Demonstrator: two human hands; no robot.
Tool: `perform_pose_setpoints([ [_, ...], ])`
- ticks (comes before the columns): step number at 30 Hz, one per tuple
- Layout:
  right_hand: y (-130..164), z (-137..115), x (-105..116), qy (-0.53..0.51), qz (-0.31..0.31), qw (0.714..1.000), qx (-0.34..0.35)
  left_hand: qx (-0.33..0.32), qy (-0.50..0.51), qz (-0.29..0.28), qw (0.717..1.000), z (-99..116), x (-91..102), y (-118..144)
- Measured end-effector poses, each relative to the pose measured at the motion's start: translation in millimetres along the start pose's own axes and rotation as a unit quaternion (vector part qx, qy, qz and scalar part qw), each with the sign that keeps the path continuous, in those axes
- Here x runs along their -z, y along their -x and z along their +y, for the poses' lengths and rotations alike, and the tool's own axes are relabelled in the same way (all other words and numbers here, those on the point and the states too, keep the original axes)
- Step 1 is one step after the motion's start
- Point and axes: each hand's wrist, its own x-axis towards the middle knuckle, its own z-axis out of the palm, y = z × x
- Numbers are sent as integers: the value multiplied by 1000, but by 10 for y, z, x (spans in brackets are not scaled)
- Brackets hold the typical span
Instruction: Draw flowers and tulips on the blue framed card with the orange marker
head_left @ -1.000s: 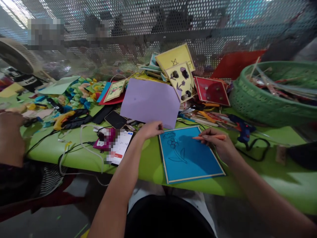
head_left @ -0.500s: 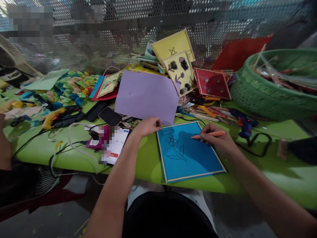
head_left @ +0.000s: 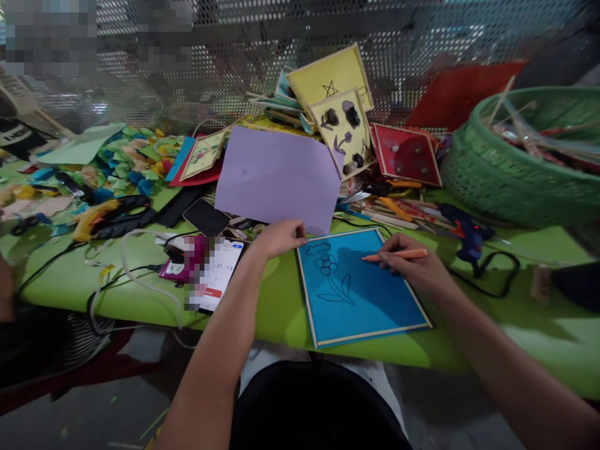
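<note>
A blue sheet edged with thin pale sticks lies on the green table before me. On its left half a flower is drawn in dark lines, below a small cloud outline. My right hand grips an orange pen, its tip over the sheet's upper middle; whether it touches the surface I cannot tell. The fingers of my left hand are curled by the sheet's top left corner, with nothing visible in them. A purple sheet leans just behind that hand.
Left of my arm lie a lit phone, a magenta device with cables and a black phone. Framed pictures are piled behind. At right are a glue gun and a green basket. Another person's arm shows far left.
The camera view has shifted slightly. Both hands keep their places at the blue sheet, the pen still in my right hand; the drawing looks the same.
</note>
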Motion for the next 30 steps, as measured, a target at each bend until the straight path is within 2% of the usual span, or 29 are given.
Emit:
perform_pose_setpoints([
  [20,1,-69,-8,-33,-16,999,-5,2,-1,4,1000,-39,-10,-2],
  [30,26,-86,-15,-50,-69,996,17,0,-7,6,1000,-45,-13,-11],
])
